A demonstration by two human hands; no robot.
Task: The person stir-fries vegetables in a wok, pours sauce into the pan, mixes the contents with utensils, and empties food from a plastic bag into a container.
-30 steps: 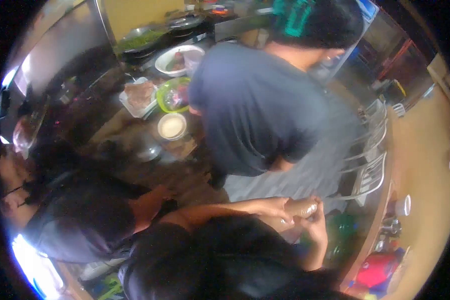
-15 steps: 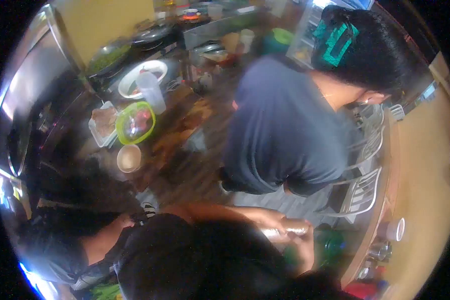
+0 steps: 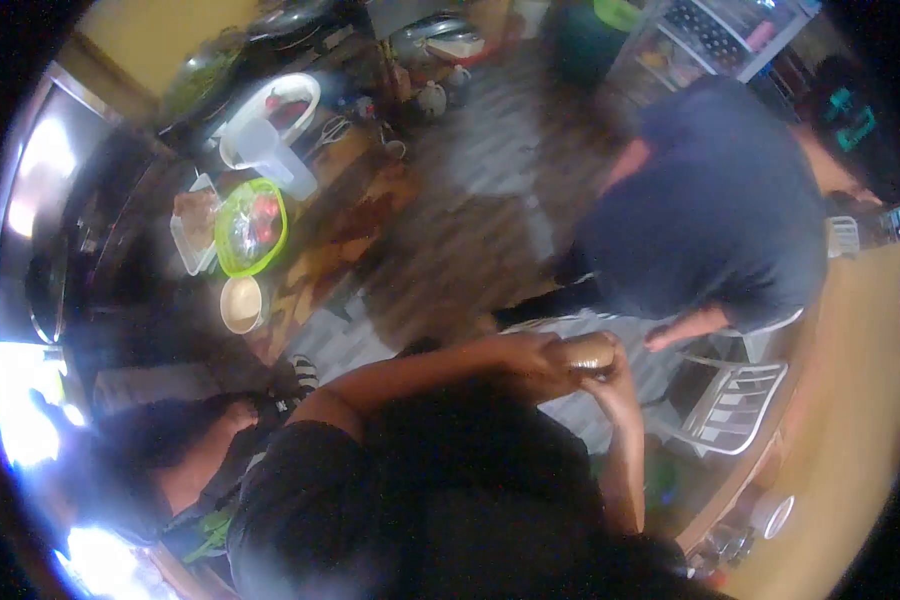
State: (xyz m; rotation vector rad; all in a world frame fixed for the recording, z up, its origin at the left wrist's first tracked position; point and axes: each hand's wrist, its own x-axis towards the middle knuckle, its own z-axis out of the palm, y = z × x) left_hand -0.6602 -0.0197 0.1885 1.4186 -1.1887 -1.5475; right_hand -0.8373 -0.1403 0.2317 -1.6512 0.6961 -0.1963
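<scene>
A brown, short cylinder-shaped item [image 3: 587, 353] with a shiny, clear-looking lower side is held between both hands in front of my black shirt. Its exact kind I cannot make out. My left hand [image 3: 532, 362] comes in from the left and grips its left end. Closed around the right end is my right hand [image 3: 614, 376], fingers over the top and thumb underneath. Part of the item is covered by the fingers.
Another person in a dark shirt [image 3: 705, 205] bends beside a white chair [image 3: 735, 405]. Left, a wooden surface [image 3: 355, 215] bears a green basket [image 3: 282, 235], a paper cup [image 3: 241, 304] and a white basin [image 3: 310, 95]. A second person's arm [image 3: 205, 465] is at lower left.
My view has shifted. Both hands, with the brown item, now appear higher in the picture. The other person has bent further over and appears further right.
</scene>
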